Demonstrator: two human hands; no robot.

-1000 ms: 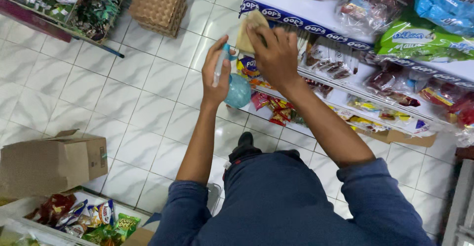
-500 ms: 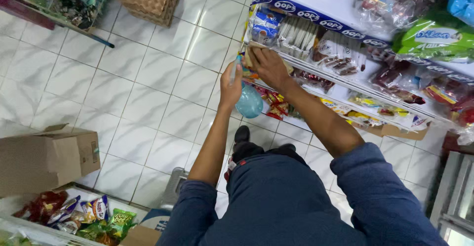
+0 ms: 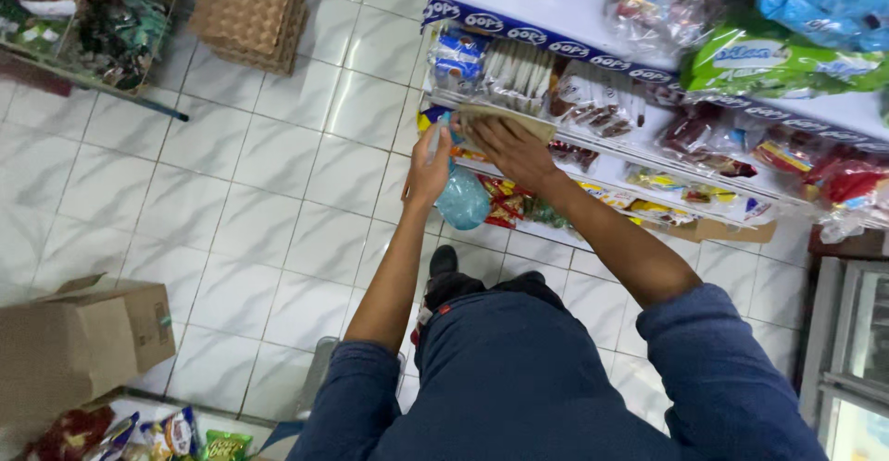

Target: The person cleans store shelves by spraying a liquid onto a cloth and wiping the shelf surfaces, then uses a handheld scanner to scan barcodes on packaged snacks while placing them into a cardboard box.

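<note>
Left hand point(image 3: 428, 169): grip closed on a slim pen-like stick, a light blue plastic bag point(image 3: 462, 199) hanging below it, kept clear of the shelf. Right hand point(image 3: 515, 149): palm flat, fingers spread, pressing a tan cloth or card point(image 3: 505, 120) against the white snack shelf point(image 3: 593, 146). Cardboard box point(image 3: 74, 345) on the tiled floor.

Both arms are reaching forward, sleeves pushed up to the elbows. The left hand point(image 3: 428, 167) is curling shut — fingers gripping something, wrist raised. The right hand point(image 3: 515, 151) is lying palm down, fingers spreading flat.
</note>
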